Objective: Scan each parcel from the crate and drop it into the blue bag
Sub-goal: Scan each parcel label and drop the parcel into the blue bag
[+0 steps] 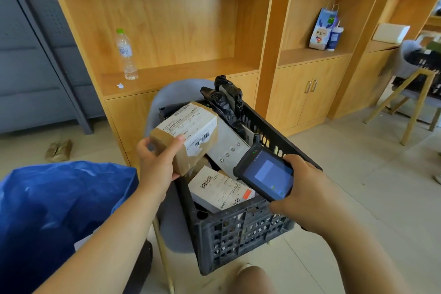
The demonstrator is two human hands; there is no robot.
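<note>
Left forearm (114, 229) bare, no sleeve visible; right forearm (346, 234) likewise bare; no rings, watch.

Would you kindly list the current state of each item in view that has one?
Brown cardboard parcel: held above the crate by the left hand, label up.
Black handheld scanner: gripped by the right hand, screen lit.
Black plastic crate: still holds parcels.
White labelled box: lying in the crate.
Blue bag: open.
Clear water bottle: upright, capped, on the shelf.
Wooden cupboard doors: closed.
</note>
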